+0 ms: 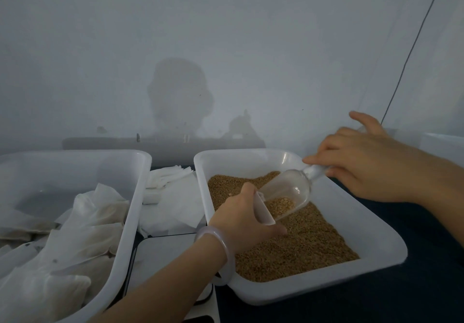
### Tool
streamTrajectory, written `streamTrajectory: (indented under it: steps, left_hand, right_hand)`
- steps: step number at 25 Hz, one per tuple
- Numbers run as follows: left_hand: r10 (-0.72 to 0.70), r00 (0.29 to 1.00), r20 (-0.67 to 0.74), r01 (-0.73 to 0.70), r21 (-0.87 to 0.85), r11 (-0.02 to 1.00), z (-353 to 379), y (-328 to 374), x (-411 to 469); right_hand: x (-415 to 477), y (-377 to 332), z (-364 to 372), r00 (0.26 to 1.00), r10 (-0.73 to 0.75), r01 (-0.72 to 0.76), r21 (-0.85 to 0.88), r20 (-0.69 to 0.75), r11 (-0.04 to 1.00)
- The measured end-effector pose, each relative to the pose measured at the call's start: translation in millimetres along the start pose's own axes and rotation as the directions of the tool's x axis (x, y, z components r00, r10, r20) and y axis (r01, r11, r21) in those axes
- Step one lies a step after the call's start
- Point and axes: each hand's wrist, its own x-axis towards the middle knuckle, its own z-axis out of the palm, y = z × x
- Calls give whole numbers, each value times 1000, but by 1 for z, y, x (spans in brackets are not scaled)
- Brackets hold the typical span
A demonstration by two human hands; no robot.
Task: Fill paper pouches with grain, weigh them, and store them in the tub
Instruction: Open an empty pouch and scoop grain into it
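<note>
The grain tray (364, 227) is a white rectangular container and holds a layer of brown grain (296, 250) that covers its floor. Above the far right corner of the grain tray, the right hand (359, 162) grips the handle of a clear plastic scoop (288, 192), with the fingers curled round the handle and one finger extended away from it. The scoop slopes down from that corner toward the middle of the grain tray, and a small amount of grain lies in its lower end. Over the left half of the grain tray, the left hand (238, 212) holds a white paper pouch (262, 209) by its opening, with the thumb on one side and the fingers on the other. The mouth of the scoop touches the opening of the pouch. It is not possible to tell how much grain is in the pouch. A pale bracelet (221, 247) sits on the left wrist, above the near left edge of the grain tray. To the left of the grain tray, well apart from it, stands a second white tub (135, 197) that contains a pile of filled pouches (82, 222). Between the grain tray and the tub, at the far end of the gap, lies a stack of empty pouches (170, 177). Nearer in the same gap, just beside the near left corner of the grain tray, is the white platform of a scale (160, 255); the left forearm crosses above it.
</note>
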Motion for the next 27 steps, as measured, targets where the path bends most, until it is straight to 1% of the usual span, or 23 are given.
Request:
streamTrajectory:
  steps: [6,8,10,12,15,19,21,22,23,24,25,26,27]
  left_hand:
    - [15,999,-38,-19,-109,994,-1,-1,-3]
    - [9,998,-55,-17,-144,989,-1,-1,-3]
    - [0,998,-60,-12,-186,983,-2,0,-3]
    - [-21,998,-57,8,-221,975,-3,1,-3]
    - [-49,995,-90,32,-185,982,-3,1,-3]
    - [-68,988,-141,49,-133,990,-1,0,-4]
    - [-94,983,-157,70,-153,986,-2,-1,-3]
    - [-109,978,-176,75,-187,979,-2,-2,-3]
    - [-129,971,-202,78,-242,967,-3,-3,-2]
    - [-156,961,-228,79,-314,946,-4,-3,-2]
    - [-179,951,-250,71,-389,919,-5,-3,-2]
    - [-194,944,-265,55,-454,889,-6,-3,-3]
    - [-201,941,-271,40,-502,864,-7,-3,-4]
  right_hand:
    - [-2,-6,-22,994,-39,47,79,-102,996]
    - [-7,-8,-24,975,-79,102,106,-207,989]
    - [-11,-8,-23,930,-126,156,62,-345,986]
    - [-10,-9,-21,895,-150,156,-18,-420,988]
    - [-7,-17,-20,866,-187,165,-87,-463,982]
    - [-5,-19,-18,840,-212,195,-88,-499,977]
    - [-7,-8,-10,861,-189,203,-23,-472,979]
    - [-9,1,-5,886,-153,193,48,-437,980]
    - [-12,11,3,919,-96,169,161,-383,972]
    - [-13,22,10,953,-20,117,306,-302,945]
    - [-14,31,20,980,60,28,434,-188,900]
    - [-14,35,34,992,109,-63,491,-65,869]
    - [-15,35,51,991,130,-133,486,41,863]
